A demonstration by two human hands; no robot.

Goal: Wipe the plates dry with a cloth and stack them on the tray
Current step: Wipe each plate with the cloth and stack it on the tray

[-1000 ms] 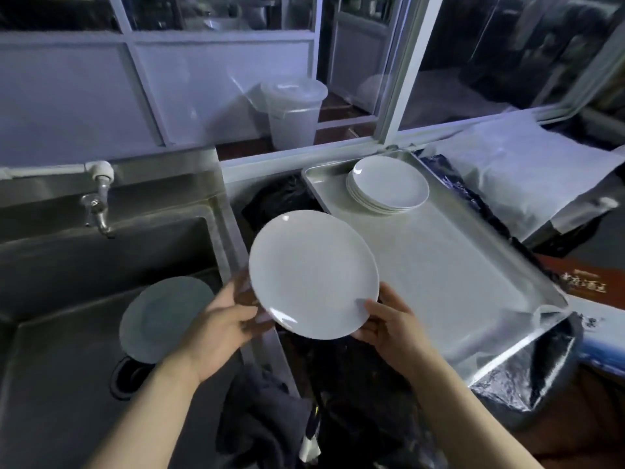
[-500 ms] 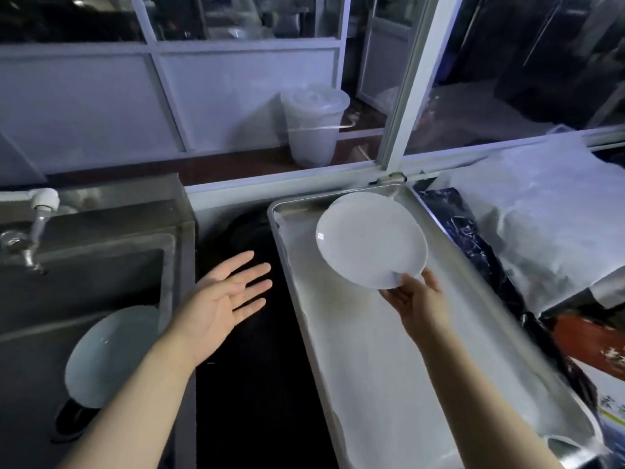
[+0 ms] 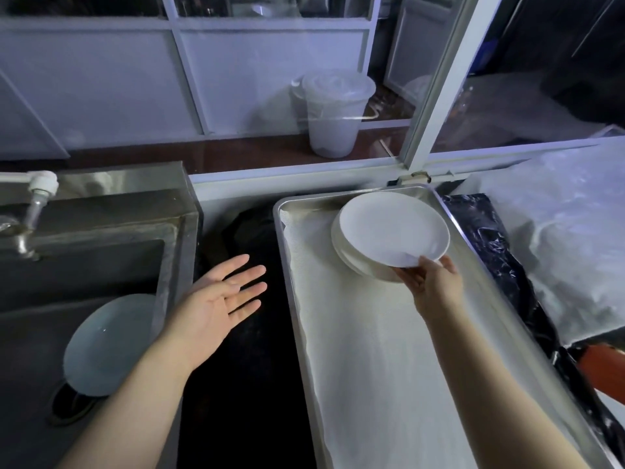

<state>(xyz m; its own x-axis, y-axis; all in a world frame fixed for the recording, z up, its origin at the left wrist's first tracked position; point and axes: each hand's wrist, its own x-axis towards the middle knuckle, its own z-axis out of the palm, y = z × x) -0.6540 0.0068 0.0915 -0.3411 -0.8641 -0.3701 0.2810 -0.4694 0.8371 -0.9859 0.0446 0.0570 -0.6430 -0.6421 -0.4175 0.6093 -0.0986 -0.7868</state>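
Observation:
My right hand (image 3: 431, 282) pinches the near rim of a white plate (image 3: 392, 228) and holds it just over the stack of white plates (image 3: 351, 255) at the far end of the metal tray (image 3: 372, 367). Whether the plate touches the stack I cannot tell. My left hand (image 3: 220, 299) hovers palm up with straight fingers over the dark gap between sink and tray, holding nothing. Another white plate (image 3: 108, 343) leans in the steel sink (image 3: 101, 231) at the left. A dark cloth (image 3: 247, 350) lies in the gap below my left hand.
A tap (image 3: 30, 214) juts over the sink at the far left. A white lidded bucket (image 3: 334, 113) stands behind the window glass. White sheeting (image 3: 558, 248) and black plastic (image 3: 500, 258) lie right of the tray. The tray's near half is lined with white cloth.
My right hand has carried the plate further to the tray's far end, down onto the stack. My left hand let go of the plate a second ago and stays open.

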